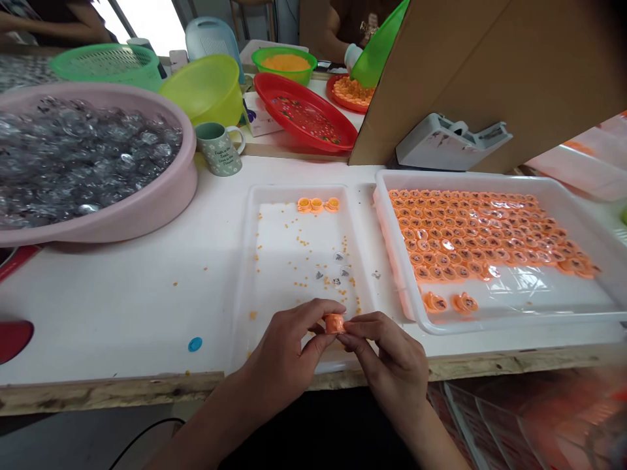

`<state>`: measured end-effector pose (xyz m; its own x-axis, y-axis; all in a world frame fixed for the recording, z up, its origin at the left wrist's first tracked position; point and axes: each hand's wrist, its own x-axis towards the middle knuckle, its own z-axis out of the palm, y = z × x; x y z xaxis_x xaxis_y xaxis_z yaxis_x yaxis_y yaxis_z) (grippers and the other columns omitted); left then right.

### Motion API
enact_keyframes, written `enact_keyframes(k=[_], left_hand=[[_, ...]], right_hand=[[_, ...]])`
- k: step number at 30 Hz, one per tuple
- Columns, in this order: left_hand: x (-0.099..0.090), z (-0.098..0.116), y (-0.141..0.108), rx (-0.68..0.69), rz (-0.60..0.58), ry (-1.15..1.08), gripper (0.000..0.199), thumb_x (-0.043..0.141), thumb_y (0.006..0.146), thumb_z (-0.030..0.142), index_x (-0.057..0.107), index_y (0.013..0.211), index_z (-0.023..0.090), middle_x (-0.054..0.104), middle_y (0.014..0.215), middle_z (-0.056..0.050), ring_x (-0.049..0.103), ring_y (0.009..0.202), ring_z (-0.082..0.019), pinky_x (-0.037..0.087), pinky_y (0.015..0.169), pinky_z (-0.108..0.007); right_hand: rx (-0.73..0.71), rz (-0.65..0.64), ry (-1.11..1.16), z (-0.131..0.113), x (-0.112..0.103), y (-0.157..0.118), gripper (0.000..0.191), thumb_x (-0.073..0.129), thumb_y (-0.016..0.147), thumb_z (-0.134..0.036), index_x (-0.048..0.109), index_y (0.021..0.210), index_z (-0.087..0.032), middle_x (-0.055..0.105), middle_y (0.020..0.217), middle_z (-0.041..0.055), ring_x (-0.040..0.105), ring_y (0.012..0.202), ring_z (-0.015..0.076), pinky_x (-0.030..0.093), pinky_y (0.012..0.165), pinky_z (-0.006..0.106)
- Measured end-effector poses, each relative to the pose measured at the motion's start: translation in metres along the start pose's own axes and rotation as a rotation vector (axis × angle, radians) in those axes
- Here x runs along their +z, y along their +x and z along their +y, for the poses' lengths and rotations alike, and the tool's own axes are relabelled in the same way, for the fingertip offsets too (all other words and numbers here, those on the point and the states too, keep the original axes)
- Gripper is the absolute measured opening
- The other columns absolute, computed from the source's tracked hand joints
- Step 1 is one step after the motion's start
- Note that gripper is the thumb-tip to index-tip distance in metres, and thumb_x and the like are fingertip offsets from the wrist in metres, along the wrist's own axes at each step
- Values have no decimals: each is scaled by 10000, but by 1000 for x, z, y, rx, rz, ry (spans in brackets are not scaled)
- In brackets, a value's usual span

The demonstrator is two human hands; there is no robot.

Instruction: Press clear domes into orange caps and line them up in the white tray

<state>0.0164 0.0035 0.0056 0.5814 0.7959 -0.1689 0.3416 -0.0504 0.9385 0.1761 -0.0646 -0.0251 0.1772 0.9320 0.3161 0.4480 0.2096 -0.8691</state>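
Observation:
My left hand [294, 339] pinches a small orange toy cup [334, 324] from its left side, over the near end of a shallow white tray [251, 261]. From the right, my right hand [386, 352] has its thumb and fingertips closed on the same cup's edge. Part of the cup is hidden by the fingers. At the tray's far end stand three orange toy cups [317, 205] with yellow inside. Small yellow bits and several clear discs with dark prints [336, 282] lie scattered on the tray floor.
To the right, a deeper white tray [398, 281] holds rows of orange cups. A pink basin [189, 163] of clear plastic pieces stands left, beside a green mug [223, 153]. Cardboard [441, 65] with a tape dispenser [450, 147] rises behind; other people sit across the table.

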Motion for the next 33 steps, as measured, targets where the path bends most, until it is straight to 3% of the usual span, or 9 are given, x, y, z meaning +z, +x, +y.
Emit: enact_keyframes(k=[7, 11, 17, 21, 26, 28, 30, 31, 33], left_hand=[[2, 2, -1, 97, 23, 47, 258, 535, 915, 171, 629, 1134, 268, 706, 1070, 12, 650, 998, -154, 485, 903, -235], [5, -1, 0, 113, 42, 51, 290, 504, 912, 117, 604, 1144, 261, 689, 1109, 2, 637, 1053, -149, 479, 925, -222], [13, -9, 6, 235, 98, 39, 311, 463, 894, 67, 606, 1112, 235, 686, 1030, -17, 654, 950, -140, 519, 831, -217], [22, -10, 6, 271, 155, 50, 343, 435, 864, 43, 569, 1100, 252, 664, 945, 1, 642, 851, -124, 516, 751, -199], [20, -2, 15, 193, 150, 35, 238, 447, 872, 105, 593, 1017, 224, 681, 870, -15, 642, 761, -146, 521, 683, -236], [9, 5, 30, 114, 12, 48, 233, 505, 847, 134, 626, 1028, 216, 704, 910, -29, 654, 783, -168, 531, 715, -266], [-9, 10, 55, 46, -73, 96, 231, 571, 809, 174, 665, 1017, 210, 719, 981, -39, 669, 803, -188, 538, 747, -292], [-20, 12, 70, 28, -26, 132, 214, 589, 793, 197, 680, 987, 204, 723, 995, -41, 676, 790, -194, 539, 746, -301], [-41, 12, 106, -4, 276, 264, 158, 603, 757, 205, 687, 891, 196, 731, 921, -24, 678, 806, -215, 527, 764, -320]], right_hand=[[51, 59, 1, 2, 1, -3, 229, 639, 851, -76, 631, 1007, -244, 635, 835, 12, 626, 732, 152, 513, 645, 267], [13, 18, -35, 3, -2, 1, 276, 621, 874, -97, 611, 1106, -246, 617, 898, 23, 604, 708, 138, 502, 646, 267], [5, 7, -29, 4, -3, 3, 272, 578, 896, -106, 584, 1132, -241, 599, 972, 30, 608, 738, 129, 517, 662, 256], [27, 21, -20, 3, 5, 2, 192, 544, 895, -111, 574, 1045, -227, 595, 851, 0, 597, 717, 124, 500, 621, 223], [141, -6, 72, 7, 13, 11, 65, 545, 909, -216, 588, 958, -209, 583, 774, -8, 559, 627, 112, 457, 552, 214], [247, -99, 126, 15, 0, 19, 102, 588, 892, -294, 621, 922, -202, 571, 707, -15, 538, 590, 113, 439, 532, 220], [365, -111, 137, 28, -28, 31, 210, 630, 860, -386, 649, 944, -194, 563, 641, -20, 531, 550, 117, 425, 497, 221], [422, -64, 126, 38, -49, 38, 281, 649, 838, -435, 654, 971, -188, 566, 620, -20, 534, 530, 121, 421, 476, 222], [517, 109, 46, 59, -102, 55, 427, 687, 778, -525, 647, 1008, -168, 600, 621, -6, 553, 503, 133, 427, 445, 232]])
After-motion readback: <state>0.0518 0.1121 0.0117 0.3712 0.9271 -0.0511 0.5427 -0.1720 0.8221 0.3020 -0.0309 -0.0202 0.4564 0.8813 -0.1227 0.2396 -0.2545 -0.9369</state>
